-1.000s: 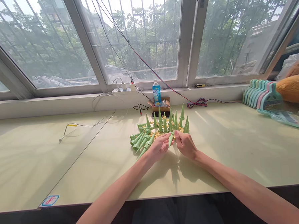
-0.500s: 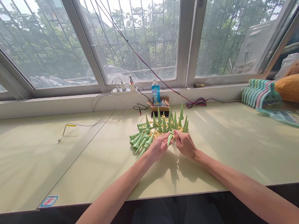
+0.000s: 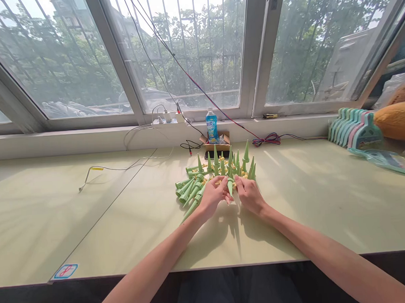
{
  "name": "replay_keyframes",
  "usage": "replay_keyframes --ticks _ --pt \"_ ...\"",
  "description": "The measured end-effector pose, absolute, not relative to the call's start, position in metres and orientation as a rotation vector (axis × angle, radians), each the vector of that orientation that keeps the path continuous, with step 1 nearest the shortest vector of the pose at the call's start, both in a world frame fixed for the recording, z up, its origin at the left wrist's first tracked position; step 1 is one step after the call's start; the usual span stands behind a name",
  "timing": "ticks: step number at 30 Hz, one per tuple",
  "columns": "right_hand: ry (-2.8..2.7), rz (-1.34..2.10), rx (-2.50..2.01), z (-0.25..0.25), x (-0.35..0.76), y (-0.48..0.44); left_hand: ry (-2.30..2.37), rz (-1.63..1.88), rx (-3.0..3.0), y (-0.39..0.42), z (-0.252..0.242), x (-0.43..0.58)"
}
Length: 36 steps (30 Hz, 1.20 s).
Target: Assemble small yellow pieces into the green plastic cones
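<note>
A: State of the left hand [image 3: 214,195]?
B: Grasping. Thumb and fingertips grip one green cone [image 3: 230,188], its wide end away from the person, its tip down and toward the near edge of the worktop [image 3: 314,204].
A: Right hand [image 3: 250,196]?
B: Fingers curled in, thumb on top, just beside the wide end of that cone. It seems to pinch a small yellow part, but the fingers cover most of it.
A: Position of the pair?
B: Close together at the near side of a cluster, centre of the worktop.
A: Contents of the cluster?
B: Standing cones [image 3: 215,160], tips up, behind the hands; lying cones [image 3: 190,190] to the left, roughly side by side; yellow pieces [image 3: 222,159] scattered among them.
A: Behind the cluster?
B: A dark phone [image 3: 208,155] lying flat, then an open box [image 3: 225,140] by the sill, with a blue bottle [image 3: 211,127] upright at it. Coiled cable [image 3: 267,139] to the right of the box.
A: Far right?
B: Pastel pieces [image 3: 354,127] in a row, an orange object [image 3: 397,120] next to them.
</note>
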State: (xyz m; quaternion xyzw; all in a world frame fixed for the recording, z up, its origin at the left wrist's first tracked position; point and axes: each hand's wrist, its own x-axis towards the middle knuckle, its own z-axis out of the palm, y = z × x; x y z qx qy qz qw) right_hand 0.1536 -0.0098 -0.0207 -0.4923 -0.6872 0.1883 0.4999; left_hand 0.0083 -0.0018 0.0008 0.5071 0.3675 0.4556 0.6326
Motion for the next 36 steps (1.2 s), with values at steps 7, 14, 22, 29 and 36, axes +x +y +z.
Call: replay_keyframes --ticks 7,14,22,29,36 --pt "-1.555 0.422 -1.252 -0.02 0.155 -0.006 0.927 1.166 1.706 -0.006 0.005 0.002" --pt "-1.571 0.416 -1.233 -0.018 0.155 -0.006 0.847 1.157 1.722 -0.005 0.003 0.003" --pt "-1.601 0.419 -1.208 -0.017 0.155 -0.007 0.844 1.156 1.734 -0.002 0.0 0.001" --pt "-1.634 0.448 -1.197 -0.021 0.156 -0.004 0.864 1.188 1.669 -0.002 0.004 0.0" --pt "-1.68 0.457 -1.21 -0.026 0.16 -0.002 1.109 1.239 1.967 0.008 0.006 -0.011"
